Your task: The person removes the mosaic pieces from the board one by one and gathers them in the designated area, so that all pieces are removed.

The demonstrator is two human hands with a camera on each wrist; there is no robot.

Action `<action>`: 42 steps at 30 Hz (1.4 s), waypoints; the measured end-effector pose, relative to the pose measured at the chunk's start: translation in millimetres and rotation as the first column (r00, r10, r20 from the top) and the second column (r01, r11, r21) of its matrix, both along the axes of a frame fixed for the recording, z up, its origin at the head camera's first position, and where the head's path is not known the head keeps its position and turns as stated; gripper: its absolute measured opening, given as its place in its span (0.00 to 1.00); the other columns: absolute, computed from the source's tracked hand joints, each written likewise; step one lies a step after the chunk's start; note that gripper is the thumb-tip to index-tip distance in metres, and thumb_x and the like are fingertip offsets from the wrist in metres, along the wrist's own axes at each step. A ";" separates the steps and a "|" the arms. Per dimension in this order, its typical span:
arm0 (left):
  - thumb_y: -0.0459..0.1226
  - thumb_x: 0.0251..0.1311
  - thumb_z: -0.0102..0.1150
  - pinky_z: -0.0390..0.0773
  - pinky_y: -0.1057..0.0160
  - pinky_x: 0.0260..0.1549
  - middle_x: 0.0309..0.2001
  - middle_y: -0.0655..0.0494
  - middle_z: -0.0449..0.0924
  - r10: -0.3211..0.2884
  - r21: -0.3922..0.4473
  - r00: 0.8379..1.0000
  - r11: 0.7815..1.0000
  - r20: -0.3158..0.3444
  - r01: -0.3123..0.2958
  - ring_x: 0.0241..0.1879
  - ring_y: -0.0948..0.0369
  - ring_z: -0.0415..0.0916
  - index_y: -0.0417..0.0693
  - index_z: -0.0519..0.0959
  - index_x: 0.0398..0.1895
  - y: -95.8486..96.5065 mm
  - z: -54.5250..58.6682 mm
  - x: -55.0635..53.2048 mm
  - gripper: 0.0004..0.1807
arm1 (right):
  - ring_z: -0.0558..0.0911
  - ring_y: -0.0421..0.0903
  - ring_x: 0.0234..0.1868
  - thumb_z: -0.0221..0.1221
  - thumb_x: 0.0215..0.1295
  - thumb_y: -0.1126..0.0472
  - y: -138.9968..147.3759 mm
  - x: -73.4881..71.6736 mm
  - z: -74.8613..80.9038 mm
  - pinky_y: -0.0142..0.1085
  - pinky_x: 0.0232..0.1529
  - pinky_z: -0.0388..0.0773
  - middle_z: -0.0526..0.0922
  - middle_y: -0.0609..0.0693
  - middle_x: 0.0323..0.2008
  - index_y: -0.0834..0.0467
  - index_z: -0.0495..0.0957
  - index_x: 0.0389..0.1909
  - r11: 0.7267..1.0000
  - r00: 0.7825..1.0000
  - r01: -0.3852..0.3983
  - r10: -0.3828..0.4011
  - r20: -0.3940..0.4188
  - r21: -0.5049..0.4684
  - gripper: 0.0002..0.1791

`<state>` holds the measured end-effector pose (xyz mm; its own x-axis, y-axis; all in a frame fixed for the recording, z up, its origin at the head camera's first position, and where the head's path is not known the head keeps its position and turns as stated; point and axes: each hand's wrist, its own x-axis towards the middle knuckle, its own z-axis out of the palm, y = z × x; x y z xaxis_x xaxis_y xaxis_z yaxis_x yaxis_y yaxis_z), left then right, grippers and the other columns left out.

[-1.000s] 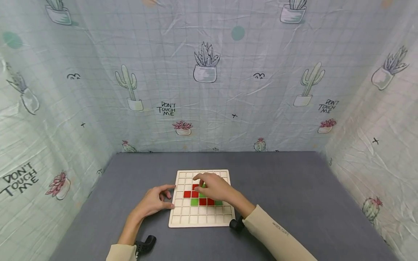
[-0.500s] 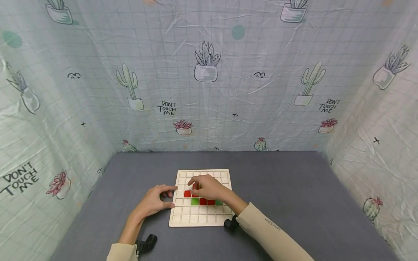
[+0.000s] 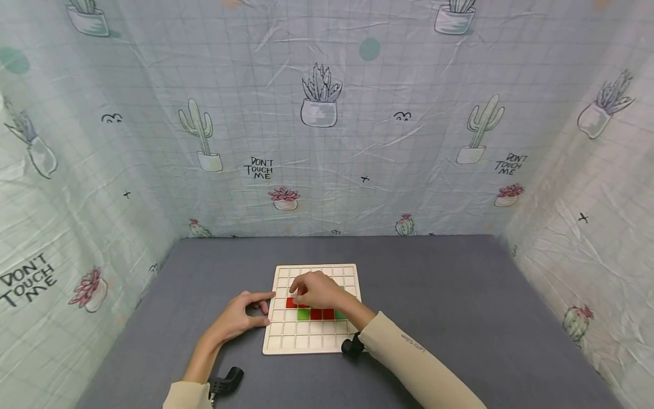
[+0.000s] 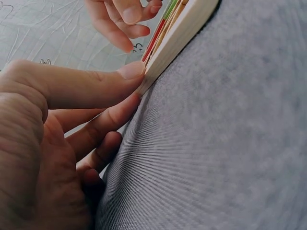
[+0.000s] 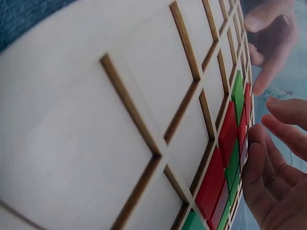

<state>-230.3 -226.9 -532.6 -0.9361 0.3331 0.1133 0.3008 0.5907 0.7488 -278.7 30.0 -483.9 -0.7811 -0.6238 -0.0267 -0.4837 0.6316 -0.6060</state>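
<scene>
A pale wooden grid board [image 3: 301,343] lies on the table with red and green square tiles set in its middle cells. The thumb and index fingertip of my left hand [image 3: 237,315] touch the board's left edge, spread apart; its other fingers bend loosely below. My right hand [image 3: 319,289] is over the board, thumb and index finger apart, fingertips close to a red tile [image 3: 291,303]. Nothing shows between those fingers. In front of it are a green tile [image 3: 304,314] and a red tile [image 3: 317,314]. The hand hides the tiles behind it.
A grey cloth [image 3: 424,295] covers the table. A patterned curtain [image 3: 378,142] with cactus drawings hangs behind and at both sides. Black wrist cameras sit at the left cuff [image 3: 186,395] and right cuff [image 3: 380,332].
My right hand has shifted left across the board and now covers the upper red tile and the left row's end more. The left hand stays at the board's edge.
</scene>
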 end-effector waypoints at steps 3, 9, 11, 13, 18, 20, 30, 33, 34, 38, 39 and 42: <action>0.40 0.49 0.79 0.67 0.66 0.46 0.35 0.65 0.83 0.004 0.008 1.000 1.000 0.001 -0.004 0.39 0.66 0.69 0.49 0.83 0.62 -1.9 -1.1 0.7 0.32 | 0.78 0.32 0.28 0.68 0.66 0.58 -4.3 -0.3 -0.1 0.28 0.34 0.74 0.87 0.40 0.31 0.52 0.88 0.46 1.000 1.000 0.002 -0.002 -0.019 0.028 0.10; 0.43 0.49 0.80 0.67 0.66 0.46 0.35 0.66 0.83 0.003 0.009 1.000 1.000 -0.004 -0.003 0.39 0.67 0.69 0.51 0.84 0.62 -3.3 -2.6 0.7 0.32 | 0.77 0.33 0.32 0.69 0.65 0.56 -8.7 -0.4 -2.5 0.29 0.36 0.74 0.85 0.38 0.31 0.49 0.89 0.41 0.996 0.998 0.023 -0.018 -0.054 0.089 0.06; 0.43 0.49 0.80 0.67 0.67 0.46 0.35 0.66 0.83 0.001 0.012 1.000 1.000 -0.008 -0.001 0.39 0.67 0.70 0.51 0.84 0.62 -3.6 -2.9 0.7 0.32 | 0.77 0.33 0.31 0.70 0.64 0.55 -9.6 0.0 -3.2 0.29 0.35 0.73 0.84 0.37 0.29 0.48 0.89 0.39 0.995 0.998 0.027 -0.022 -0.053 0.094 0.04; 0.42 0.49 0.80 0.67 0.67 0.46 0.35 0.66 0.83 0.001 0.014 1.000 1.000 -0.010 -0.001 0.39 0.67 0.70 0.51 0.84 0.62 -3.9 -2.9 1.0 0.33 | 0.77 0.33 0.30 0.71 0.63 0.55 -10.4 0.2 -3.7 0.30 0.34 0.73 0.83 0.37 0.28 0.47 0.89 0.37 0.995 0.998 0.029 -0.024 -0.055 0.097 0.04; 0.42 0.49 0.80 0.67 0.67 0.46 0.35 0.65 0.83 0.000 0.027 1.000 1.000 -0.006 0.000 0.39 0.67 0.69 0.50 0.84 0.62 -4.7 -2.3 2.5 0.33 | 0.77 0.33 0.31 0.73 0.61 0.54 -12.8 2.4 -4.1 0.30 0.34 0.74 0.83 0.36 0.29 0.47 0.89 0.37 0.994 0.998 0.036 -0.029 -0.062 0.106 0.06; 0.41 0.49 0.80 0.67 0.66 0.47 0.35 0.65 0.83 -0.003 0.029 1.000 1.000 -0.001 0.003 0.39 0.66 0.69 0.50 0.84 0.62 -4.8 -2.0 3.0 0.33 | 0.77 0.33 0.31 0.73 0.60 0.54 -13.9 3.7 -4.4 0.30 0.34 0.74 0.83 0.36 0.29 0.47 0.89 0.37 0.993 0.997 0.045 -0.038 -0.063 0.113 0.06; 0.42 0.50 0.80 0.67 0.66 0.46 0.35 0.65 0.82 -0.018 0.016 1.000 1.000 0.012 0.018 0.39 0.66 0.68 0.49 0.83 0.63 -4.8 -2.3 4.0 0.34 | 0.75 0.33 0.29 0.75 0.57 0.56 -18.3 6.4 -4.1 0.30 0.32 0.72 0.81 0.36 0.27 0.46 0.89 0.34 0.989 0.994 0.087 -0.078 -0.079 0.122 0.05; 0.42 0.50 0.80 0.67 0.66 0.46 0.35 0.64 0.83 -0.029 0.022 1.000 0.999 0.008 0.029 0.39 0.66 0.69 0.48 0.83 0.63 -4.5 -2.0 4.2 0.34 | 0.76 0.33 0.29 0.75 0.57 0.56 -18.2 6.6 -5.7 0.30 0.32 0.72 0.82 0.36 0.26 0.46 0.89 0.33 0.988 0.993 0.100 -0.091 -0.075 0.115 0.05; 0.43 0.50 0.80 0.67 0.66 0.46 0.35 0.64 0.83 -0.033 0.022 0.999 0.999 0.005 0.033 0.39 0.66 0.69 0.48 0.83 0.63 -4.5 -1.9 4.1 0.33 | 0.76 0.33 0.29 0.75 0.57 0.56 -18.2 7.0 -5.7 0.30 0.32 0.72 0.82 0.35 0.26 0.47 0.89 0.33 0.988 0.993 0.103 -0.095 -0.072 0.112 0.05; 0.43 0.50 0.80 0.67 0.66 0.46 0.35 0.64 0.83 -0.029 0.027 1.000 0.999 0.006 0.028 0.39 0.66 0.68 0.49 0.83 0.63 -5.5 -2.1 2.3 0.34 | 0.76 0.32 0.28 0.75 0.56 0.56 -18.9 6.3 -6.1 0.30 0.32 0.72 0.82 0.35 0.26 0.47 0.89 0.33 0.989 0.992 0.112 -0.105 -0.073 0.098 0.05; 0.43 0.50 0.80 0.67 0.66 0.46 0.35 0.64 0.83 -0.026 0.027 1.000 0.999 0.007 0.026 0.39 0.66 0.69 0.49 0.83 0.63 -5.6 -1.9 1.7 0.34 | 0.76 0.32 0.28 0.75 0.56 0.57 -19.0 6.0 -5.6 0.30 0.32 0.72 0.82 0.35 0.26 0.47 0.89 0.33 0.989 0.992 0.113 -0.106 -0.075 0.095 0.05; 0.43 0.50 0.80 0.67 0.66 0.44 0.35 0.65 0.82 -0.025 0.023 1.000 0.999 0.017 0.025 0.38 0.67 0.68 0.49 0.83 0.63 -4.5 -1.6 0.2 0.34 | 0.75 0.32 0.29 0.75 0.55 0.56 -18.1 5.0 -4.6 0.30 0.32 0.72 0.82 0.35 0.26 0.47 0.89 0.33 0.989 0.991 0.114 -0.107 -0.077 0.096 0.06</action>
